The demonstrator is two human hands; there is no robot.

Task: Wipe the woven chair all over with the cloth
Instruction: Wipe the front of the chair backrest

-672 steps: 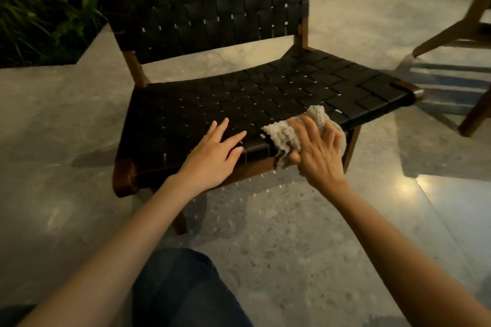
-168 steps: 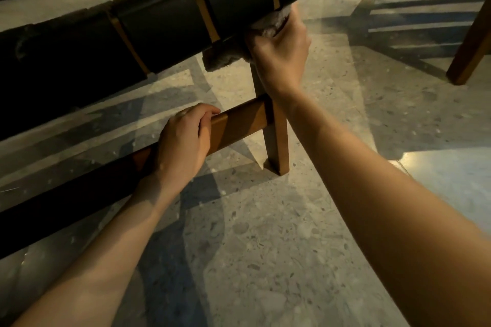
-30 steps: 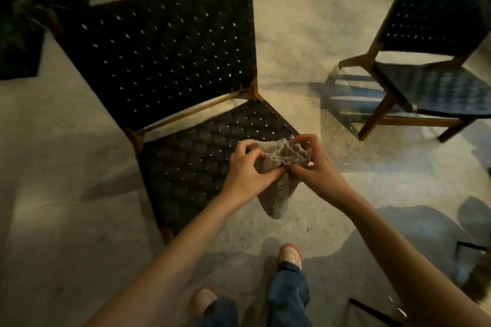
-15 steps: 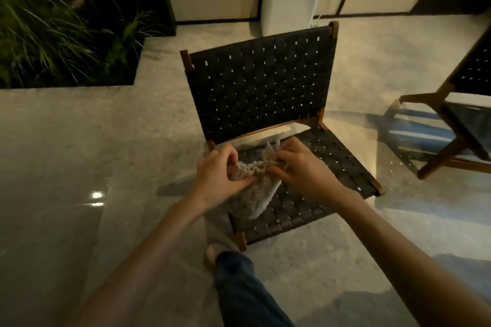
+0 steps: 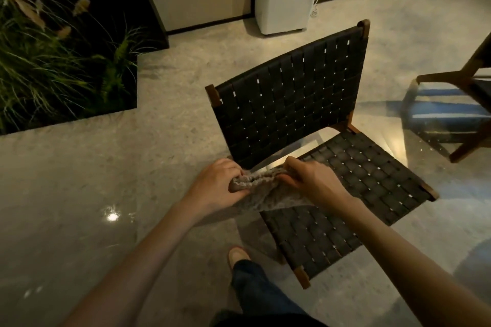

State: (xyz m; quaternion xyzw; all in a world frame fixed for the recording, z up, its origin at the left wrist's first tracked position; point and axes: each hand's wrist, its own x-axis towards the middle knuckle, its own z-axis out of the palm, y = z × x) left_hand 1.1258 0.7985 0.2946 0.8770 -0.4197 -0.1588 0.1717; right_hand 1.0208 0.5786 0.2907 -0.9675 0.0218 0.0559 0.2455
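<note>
Left fingers (image 5: 235,171) are curling over one end of a grey nubbly cloth (image 5: 268,195), and right fingers (image 5: 291,167) are curling over the other end. Both sets are clamping on it (tips are sinking into the fabric, so the exact pinch is hard to read). The left hand (image 5: 216,186) and right hand (image 5: 310,180) are holding the cloth bunched and stretched between them. Its long axis is running left to right, with a loose flap hanging below the right hand. The cloth seems to be hanging in the air over the seat's back-left corner, and I can't tell if it is touching the chair.

The black woven-strap chair with a brown wooden frame (image 5: 289,103) is lying ahead and to the right of the fingers. Its backrest is rising just beyond the hands, with the top rail slanting from near-left to far-right. The seat (image 5: 358,183) is spreading below and to the right of the right hand. The right hand is sitting nearer the seat, the left nearer the backrest's left post. The next wipe is likely calling for a reach forward or down-right, and the right hand is looking better placed.

The seat's back-left corner is hiding behind cloth and hands, and the legs are mostly tucking under the seat. A second wooden chair (image 5: 467,82) is running off the right edge. The light is dim, so clean and dusty straps are looking the same. A tan shoe (image 5: 237,256) is standing on the polished speckled stone floor (image 5: 106,167) near the seat's front-left corner.
</note>
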